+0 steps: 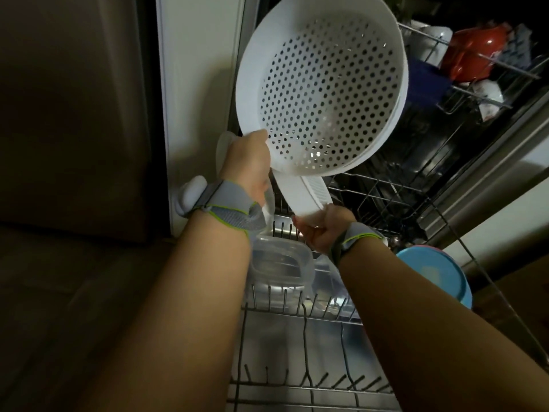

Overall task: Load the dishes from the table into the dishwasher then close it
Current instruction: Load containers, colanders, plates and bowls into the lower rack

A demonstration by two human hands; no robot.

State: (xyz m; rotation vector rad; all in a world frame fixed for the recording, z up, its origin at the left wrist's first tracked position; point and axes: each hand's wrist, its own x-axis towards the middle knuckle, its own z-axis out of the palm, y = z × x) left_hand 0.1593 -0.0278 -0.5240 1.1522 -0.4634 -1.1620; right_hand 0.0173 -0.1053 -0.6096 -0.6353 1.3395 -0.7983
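hands point(249, 165): two, both gripping | colander point(323, 96): one | racks point(303, 382): two

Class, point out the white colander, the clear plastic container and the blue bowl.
white colander point(323, 93), head view, perforated inner base.
clear plastic container point(280, 263), head view, its rim.
blue bowl point(436, 270), head view, its inner surface.

Both hands point(248, 162) gripping white colander point(323, 93), perhaps nested
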